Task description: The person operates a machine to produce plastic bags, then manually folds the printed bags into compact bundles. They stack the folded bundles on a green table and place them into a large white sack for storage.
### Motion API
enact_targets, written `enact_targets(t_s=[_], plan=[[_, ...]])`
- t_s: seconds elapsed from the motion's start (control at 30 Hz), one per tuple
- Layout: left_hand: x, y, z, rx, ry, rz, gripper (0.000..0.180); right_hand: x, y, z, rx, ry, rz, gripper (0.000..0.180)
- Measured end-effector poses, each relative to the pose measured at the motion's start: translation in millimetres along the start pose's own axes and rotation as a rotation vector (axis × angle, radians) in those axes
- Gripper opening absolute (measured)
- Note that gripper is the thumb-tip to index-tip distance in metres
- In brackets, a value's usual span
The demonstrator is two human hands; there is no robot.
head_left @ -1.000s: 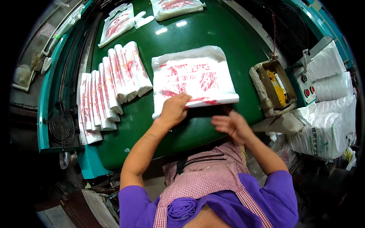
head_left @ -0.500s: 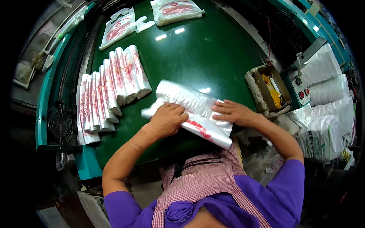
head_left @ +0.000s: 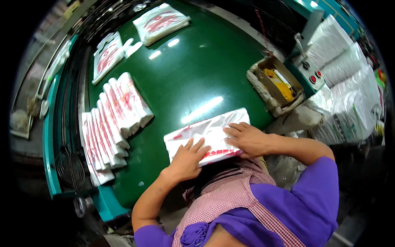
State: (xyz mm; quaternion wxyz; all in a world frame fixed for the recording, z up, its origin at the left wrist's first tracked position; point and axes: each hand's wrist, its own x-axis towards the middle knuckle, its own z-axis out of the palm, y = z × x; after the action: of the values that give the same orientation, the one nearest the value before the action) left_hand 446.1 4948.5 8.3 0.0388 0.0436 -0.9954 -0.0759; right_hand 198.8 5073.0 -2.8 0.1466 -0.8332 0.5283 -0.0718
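Note:
A folded bundle of white plastic bags [head_left: 214, 128] with red print lies at the near edge of the green table [head_left: 173, 76]. On its left part rests my left hand [head_left: 189, 159], fingers stretched out over the plastic. My right hand [head_left: 247, 140] lies flat on the bundle's right part, fingers spread. Neither hand wraps round it; both press from above. To the left stands a row of several rolled bag bundles [head_left: 109, 119] with red print, lying side by side.
At the far end lie a flat stack of printed bags [head_left: 162, 22] and another flat bag stack [head_left: 108, 55] with a white glove [head_left: 132, 48] beside it. On the right are a cardboard box [head_left: 276, 86] with yellow bands, a control panel with red buttons [head_left: 314, 76] and large white plastic packs [head_left: 345, 99].
The bundle has become flatter and squarer, folded over on itself. My left hand has opened from a closed grip and lies flat. The whole view has shifted and turned.

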Motion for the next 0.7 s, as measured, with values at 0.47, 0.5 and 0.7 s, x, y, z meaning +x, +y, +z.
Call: enact_targets(t_s=[0.47, 0.5, 0.7], plan=[[38.0, -50.9, 20.2, -0.278, -0.012, -0.378, 0.070, 8.9, 127.2, -44.3, 0.039, 0.606, 0.448, 0.017], [41.0, -50.2, 21.9, -0.377, -0.059, -0.420, 0.070, -7.2, 143.6, -61.6, -0.036, 0.706, 0.574, 0.015], [14.2, -8.4, 37.1, -0.738, 0.089, -0.496, 0.037, -48.7, 190.3, -62.5, -0.269, 0.383, 0.731, 0.015]])
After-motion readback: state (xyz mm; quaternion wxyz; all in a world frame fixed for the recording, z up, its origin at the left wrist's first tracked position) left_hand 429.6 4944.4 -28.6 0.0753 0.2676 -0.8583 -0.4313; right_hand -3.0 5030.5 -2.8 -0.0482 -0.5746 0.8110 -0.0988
